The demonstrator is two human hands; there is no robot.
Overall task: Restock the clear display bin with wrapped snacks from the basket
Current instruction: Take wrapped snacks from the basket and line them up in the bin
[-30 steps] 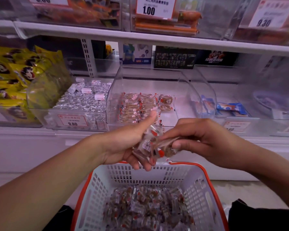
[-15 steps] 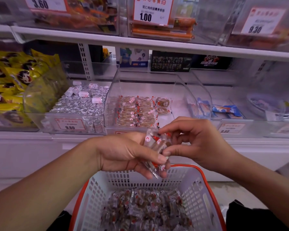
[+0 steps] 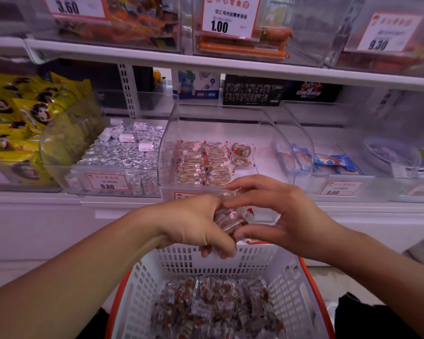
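Clear display bin [image 3: 220, 133]: partly stocked, snack rows [image 3: 203, 163] filling its front-left. Basket [image 3: 230, 263] below it: still heaped. Left hand [image 3: 194, 223] fingers clamping several wrapped snacks [image 3: 229, 218]; right hand [image 3: 287, 216] fingers pinching them.

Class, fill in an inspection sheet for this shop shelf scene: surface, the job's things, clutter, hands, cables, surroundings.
Surface: white shelf carrying clear bins.
Job's things: clear display bin partly filled with neat rows; white basket with orange rim holds loose wrapped snacks.
Clutter: nothing seen.
Hands: left hand grips a bunch of snacks; right hand touches the bunch with fingertips.
Cables: nothing seen.
Surroundings: foil-wrapped sweets bin, yellow packets, price tags above.
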